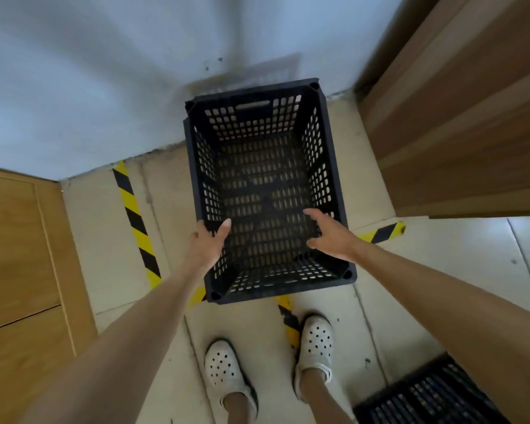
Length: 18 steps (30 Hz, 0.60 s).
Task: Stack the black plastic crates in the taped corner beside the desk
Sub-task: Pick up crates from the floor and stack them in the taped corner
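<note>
A black perforated plastic crate stands inside the yellow-and-black floor tape, against the wall. The edge of a second crate shows just under its left rim, so it sits on top of a stack. My left hand lies over the left rim, thumb inside and fingers outside, loosely spread and not clamped. My right hand hovers over the inside near the right wall, fingers apart and holding nothing. Another black crate lies on the floor at the bottom right.
The wooden desk side rises right of the stack. A wooden cabinet stands to the left. More tape strips mark the right and front edges. My feet in white clogs stand just in front of the tape.
</note>
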### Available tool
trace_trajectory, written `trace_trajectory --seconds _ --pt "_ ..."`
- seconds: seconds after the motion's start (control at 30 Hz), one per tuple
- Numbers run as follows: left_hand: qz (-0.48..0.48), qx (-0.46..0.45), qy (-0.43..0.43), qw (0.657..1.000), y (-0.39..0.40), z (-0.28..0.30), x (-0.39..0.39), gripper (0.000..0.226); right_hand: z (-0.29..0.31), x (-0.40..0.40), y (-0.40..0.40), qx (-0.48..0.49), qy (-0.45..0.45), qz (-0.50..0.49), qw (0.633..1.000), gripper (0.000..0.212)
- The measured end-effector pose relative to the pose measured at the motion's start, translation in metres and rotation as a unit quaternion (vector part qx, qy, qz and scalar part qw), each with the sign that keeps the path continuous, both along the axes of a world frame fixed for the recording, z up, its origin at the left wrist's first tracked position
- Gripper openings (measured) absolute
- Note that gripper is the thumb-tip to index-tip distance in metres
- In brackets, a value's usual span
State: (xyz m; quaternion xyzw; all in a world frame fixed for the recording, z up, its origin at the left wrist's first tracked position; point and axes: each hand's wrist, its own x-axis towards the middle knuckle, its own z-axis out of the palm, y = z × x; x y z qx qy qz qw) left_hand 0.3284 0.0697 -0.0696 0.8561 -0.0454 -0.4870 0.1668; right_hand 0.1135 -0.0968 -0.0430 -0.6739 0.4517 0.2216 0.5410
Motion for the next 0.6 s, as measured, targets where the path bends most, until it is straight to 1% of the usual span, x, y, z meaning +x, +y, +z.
trace_trajectory --seconds 0.03,0.1,0.2,0.27,0.3,0.33,0.4,0.43,0.47,0.5,0.53,0.57,0.6 --pt "-0.063 -0.012 -0.014 0.998 -0.003 0.004 -0.005 0.099 -0.002 -0.003 0.006 0.005 0.007 0.031 0.999 0.076" --pt "-0.177 -0.021 -0.007 0.984 -0.011 0.008 -0.014 0.088 -0.004 -0.004 0.017 0.021 0.018 0.079 0.996 0.084" --pt "-0.257 -0.027 0.013 0.966 -0.022 0.006 -0.027 0.085 -0.007 -0.005 0.028 0.034 0.033 0.166 0.985 0.093" --pt "-0.290 -0.026 0.035 0.956 -0.022 0.003 -0.037 0.080 -0.010 -0.007 0.035 0.020 0.049 0.245 0.968 0.094" --pt "-0.315 -0.029 0.054 0.947 -0.019 0.004 -0.044 0.069 -0.012 -0.009 0.038 0.009 0.060 0.285 0.957 0.092" --pt "-0.349 -0.029 0.078 0.933 -0.015 0.008 -0.052 0.053 -0.013 -0.013 0.041 0.000 0.073 0.323 0.943 0.087" --pt "-0.438 -0.029 0.129 0.889 -0.005 0.010 -0.066 0.023 -0.017 -0.023 0.050 -0.022 0.101 0.393 0.914 0.075" --pt "-0.476 -0.019 0.155 0.866 0.002 0.008 -0.072 0.016 -0.020 -0.029 0.054 -0.038 0.113 0.419 0.900 0.070" --pt "-0.506 0.001 0.179 0.844 0.008 0.008 -0.079 0.019 -0.021 -0.034 0.059 -0.058 0.120 0.435 0.891 0.065" --pt "-0.536 0.020 0.189 0.822 0.015 0.005 -0.085 0.028 -0.022 -0.038 0.063 -0.081 0.123 0.441 0.885 0.062" --pt "-0.574 0.037 0.178 0.799 0.020 0.006 -0.091 0.041 -0.022 -0.042 0.066 -0.105 0.123 0.443 0.882 0.062" --pt "-0.620 0.059 0.150 0.768 0.025 0.005 -0.095 0.053 -0.022 -0.045 0.069 -0.127 0.121 0.445 0.878 0.063" --pt "-0.666 0.078 0.109 0.733 0.028 0.005 -0.097 0.060 -0.021 -0.048 0.072 -0.148 0.119 0.447 0.874 0.065"
